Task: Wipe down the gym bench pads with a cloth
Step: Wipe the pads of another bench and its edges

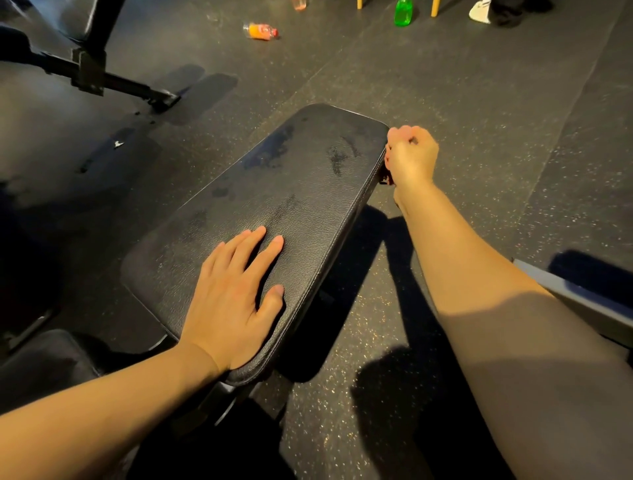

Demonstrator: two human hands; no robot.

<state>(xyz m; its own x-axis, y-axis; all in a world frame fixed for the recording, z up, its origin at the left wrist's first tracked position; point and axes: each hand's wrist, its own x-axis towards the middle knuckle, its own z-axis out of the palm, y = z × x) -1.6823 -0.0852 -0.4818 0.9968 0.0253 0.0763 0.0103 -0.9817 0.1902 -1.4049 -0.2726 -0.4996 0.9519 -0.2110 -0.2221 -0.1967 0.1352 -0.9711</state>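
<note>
Two hands: the left hand (233,301) at 7 o'clock, the right hand (411,154) at 2 o'clock. One cloth (386,179), only a dark reddish scrap under the right fist. Two bench pads: the large pad (274,192) at centre, a darker pad (44,359) at 8 o'clock. Three bottles: the orange bottle (262,31) and pinkish bottle (299,4) at 12 o'clock, the green bottle (402,13) at 1 o'clock. Two wooden legs (435,8) and one white shoe (479,12) at 1 o'clock.

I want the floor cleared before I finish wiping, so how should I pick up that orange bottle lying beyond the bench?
Grip the orange bottle round the middle of its body, coming straight down from above, across its length. It lies on its side on the floor, both flanks exposed, and would probably roll if pushed from one side.
</note>
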